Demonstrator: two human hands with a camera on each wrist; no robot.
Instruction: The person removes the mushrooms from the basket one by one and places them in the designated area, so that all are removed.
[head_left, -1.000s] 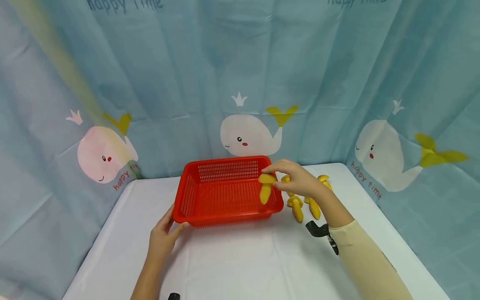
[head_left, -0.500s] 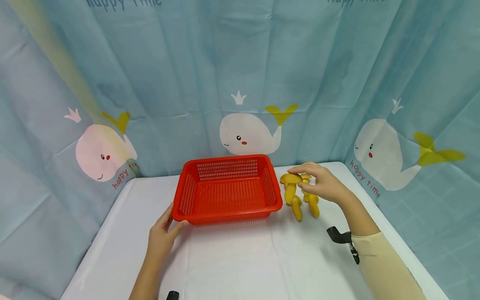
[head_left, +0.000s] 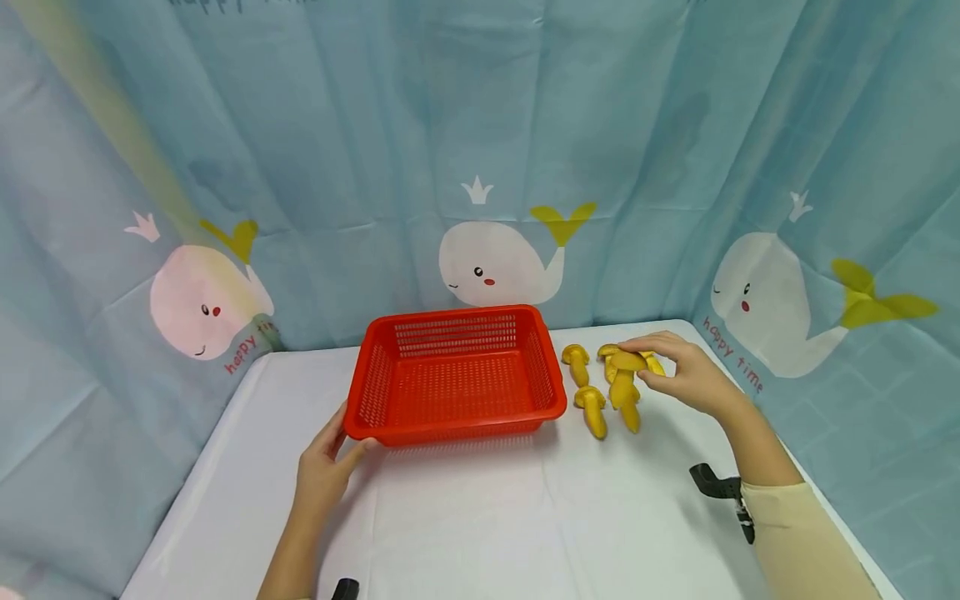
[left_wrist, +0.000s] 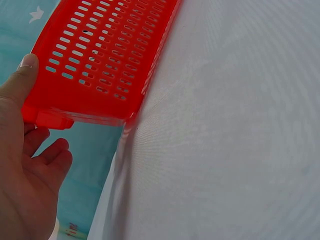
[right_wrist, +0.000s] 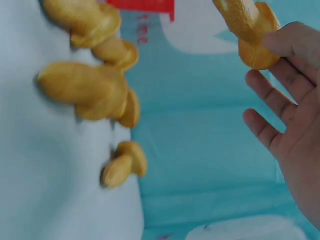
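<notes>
A red plastic basket (head_left: 453,435) with slotted walls stands on the white table. My left hand (head_left: 324,462) holds its near left corner, and in the left wrist view the thumb (left_wrist: 26,70) presses on the rim while the other fingers lie below it. A yellow mushroom (head_left: 624,371) hangs stem-down from my right hand (head_left: 692,377), above other mushrooms right of the basket. The right wrist view shows the thumb and index finger pinching this mushroom (right_wrist: 252,32) by its cap, the remaining fingers spread loosely.
Several yellow mushrooms lie right of the basket, among them a front one (head_left: 592,412) and a back one (head_left: 576,362). A blue curtain (head_left: 480,125) with whale prints hangs around the table (head_left: 465,525). A black device (head_left: 716,483) sits at the right sleeve.
My right hand has carried the mushroom rightward, from over the basket's right side to above the mushrooms on the table. The left hand and the basket have stayed put.
</notes>
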